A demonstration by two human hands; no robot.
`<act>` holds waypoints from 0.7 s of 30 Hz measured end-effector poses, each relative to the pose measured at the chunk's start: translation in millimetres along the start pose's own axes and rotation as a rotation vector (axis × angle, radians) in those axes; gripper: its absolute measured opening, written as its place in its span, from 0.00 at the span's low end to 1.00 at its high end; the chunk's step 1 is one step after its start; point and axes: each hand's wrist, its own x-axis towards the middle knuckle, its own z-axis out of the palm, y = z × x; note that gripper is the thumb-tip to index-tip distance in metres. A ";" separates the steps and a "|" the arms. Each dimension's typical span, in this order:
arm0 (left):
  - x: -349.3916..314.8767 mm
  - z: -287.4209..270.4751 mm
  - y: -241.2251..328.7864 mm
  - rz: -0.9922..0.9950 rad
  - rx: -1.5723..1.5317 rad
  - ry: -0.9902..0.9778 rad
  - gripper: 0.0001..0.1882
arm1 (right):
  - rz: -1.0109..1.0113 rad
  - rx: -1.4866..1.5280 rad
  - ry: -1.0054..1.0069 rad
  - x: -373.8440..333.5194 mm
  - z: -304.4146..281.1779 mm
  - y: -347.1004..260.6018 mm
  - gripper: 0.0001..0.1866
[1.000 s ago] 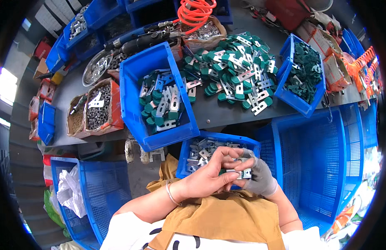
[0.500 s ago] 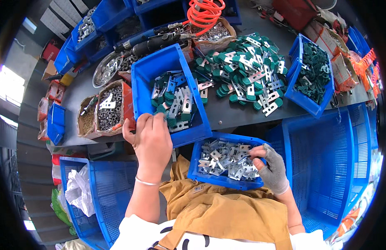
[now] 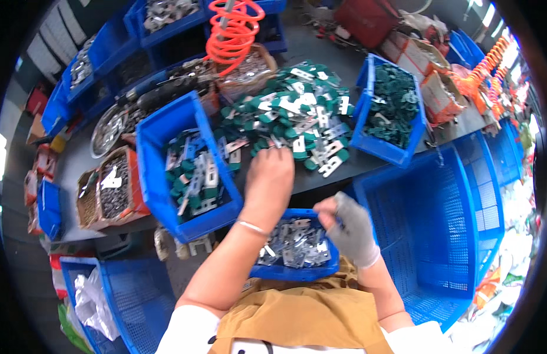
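My bare left hand (image 3: 270, 177) reaches over the bench to the near edge of a heap of flat metal plates with green end caps (image 3: 306, 109). Its fingers are bent together among the plates, and their tips are partly hidden. My right hand (image 3: 351, 230), in a grey fingerless glove, is above the right rim of a blue bin (image 3: 297, 272) of small silvery metal clips (image 3: 300, 243). Thumb and fingers curl together there; whatever they hold is hard to make out. Left of my left hand, a tilted blue bin (image 3: 145, 168) holds more green-capped plates (image 3: 196, 171).
Another blue bin (image 3: 360, 138) of dark green caps stands right of the heap. Boxes of nuts (image 3: 115, 192), a power tool (image 3: 167, 91) and a coiled orange hose (image 3: 235, 35) are at the left and back. Large blue crates (image 3: 424, 230) flank my lap.
My left hand has moved right, out of the tilted bin to the heap. My right hand has lifted from the clips to the bin's rim, its fingers curling. The view has shifted right.
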 end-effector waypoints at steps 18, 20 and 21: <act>-37.2 -44.8 0.5 -0.762 -2.123 -0.415 0.22 | -0.336 -0.719 0.374 60.8 -67.3 49.1 0.12; -39.9 -38.2 3.4 -0.852 -2.253 -0.547 0.22 | -0.529 -0.673 0.260 38.4 -36.7 32.4 0.10; -43.0 -37.1 7.3 -0.895 -2.261 -0.598 0.22 | -0.610 -0.724 0.199 27.6 -19.9 25.8 0.09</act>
